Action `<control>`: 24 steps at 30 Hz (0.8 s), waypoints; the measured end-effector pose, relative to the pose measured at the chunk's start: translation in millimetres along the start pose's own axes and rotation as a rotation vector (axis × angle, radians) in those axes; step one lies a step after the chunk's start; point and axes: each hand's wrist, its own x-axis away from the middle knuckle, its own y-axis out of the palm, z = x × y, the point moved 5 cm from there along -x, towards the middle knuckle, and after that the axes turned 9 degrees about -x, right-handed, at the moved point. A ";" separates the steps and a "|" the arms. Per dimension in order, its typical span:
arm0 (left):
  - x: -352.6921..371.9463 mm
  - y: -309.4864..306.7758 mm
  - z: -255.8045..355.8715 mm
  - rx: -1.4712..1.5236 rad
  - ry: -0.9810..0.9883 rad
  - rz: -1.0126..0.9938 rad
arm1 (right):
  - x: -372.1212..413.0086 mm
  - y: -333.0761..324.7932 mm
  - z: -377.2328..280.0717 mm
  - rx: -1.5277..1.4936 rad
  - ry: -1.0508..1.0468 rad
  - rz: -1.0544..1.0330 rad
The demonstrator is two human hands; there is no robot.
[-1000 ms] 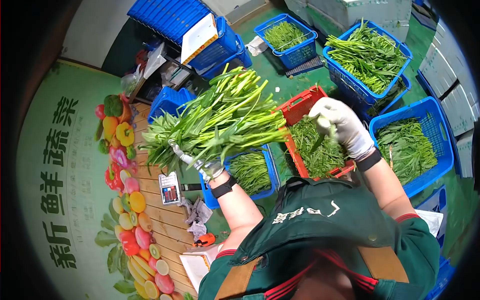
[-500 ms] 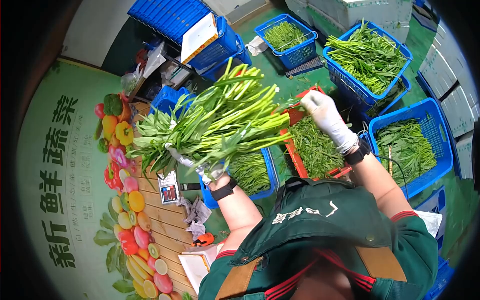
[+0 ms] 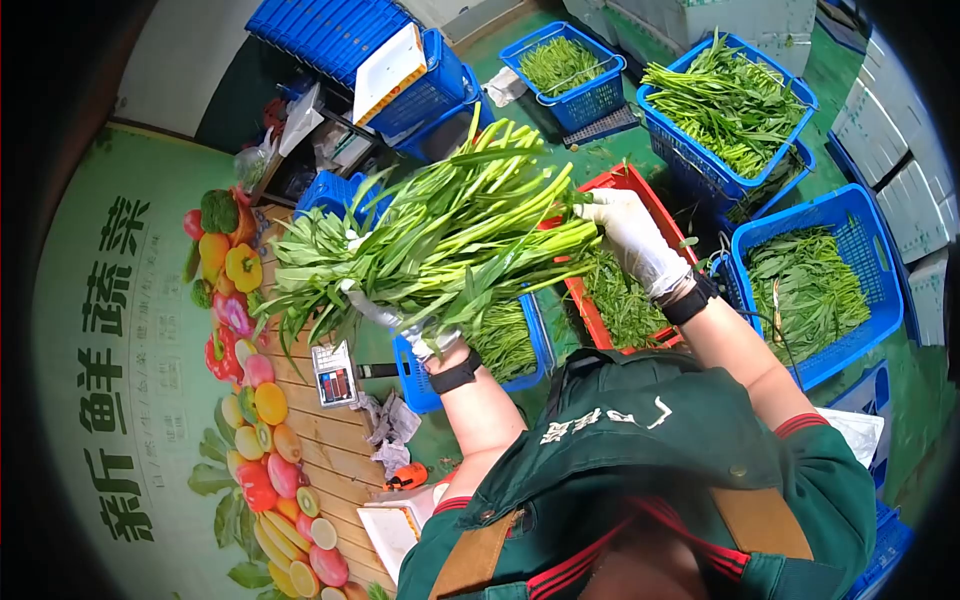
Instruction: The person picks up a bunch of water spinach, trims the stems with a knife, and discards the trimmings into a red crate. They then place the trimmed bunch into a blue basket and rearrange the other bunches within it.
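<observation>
Two hands hold your bunch of greens (image 3: 450, 235) in the air. Your left hand (image 3: 410, 332) wraps tight around its middle; your right hand (image 3: 628, 238) grips the stem ends, over the red crate (image 3: 583, 305).

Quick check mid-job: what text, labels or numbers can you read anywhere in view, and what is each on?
"新鲜蔬菜": large dark characters on the green banner, beside the fruit and vegetable pictures.
Smaller characters next to them on the same banner: too small to read.
White print on the green apron: upside down and blurred, not readable.
Scale display: too small to read.
</observation>
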 end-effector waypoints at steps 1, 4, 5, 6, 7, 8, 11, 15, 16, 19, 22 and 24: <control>0.3 2.7 -2.9 -0.006 0.007 0.004 | 1.4 -5.1 2.3 -0.029 0.049 0.045; -42.1 14.3 -8.1 -0.028 0.021 0.017 | 5.5 -21.9 1.7 -0.432 0.068 0.092; -75.4 23.1 -11.9 -0.036 0.026 0.022 | 6.0 -36.0 4.2 -0.388 0.070 0.142; -91.8 28.5 -13.2 -0.041 0.033 0.023 | 4.7 -47.4 6.2 -0.344 0.069 0.191; -86.4 27.8 -12.3 -0.047 0.039 0.026 | 6.6 -39.9 2.9 -0.314 0.109 0.081; -86.8 28.2 -12.1 -0.054 0.041 0.032 | 13.1 -27.0 -2.7 -0.283 0.153 -0.026; -100.0 51.3 3.6 -0.076 0.054 0.053 | 31.1 26.7 -23.6 -0.366 -0.041 -0.397; -73.1 30.0 -13.5 -0.118 0.072 0.082 | 33.7 31.7 -21.3 -0.263 0.034 -0.250; -73.2 30.9 -14.6 -0.123 0.079 0.090 | 36.9 32.0 -19.7 -0.276 0.000 -0.221; -63.5 25.7 -12.7 -0.143 0.105 0.127 | 42.9 38.7 -17.3 -0.414 -0.053 -0.234; -56.8 20.1 -9.9 -0.173 0.120 0.158 | 45.8 43.9 -26.9 -0.560 -0.088 -0.265; -69.4 5.0 -14.2 0.001 0.012 0.054 | 43.5 43.5 -24.5 -0.310 -0.034 -0.306</control>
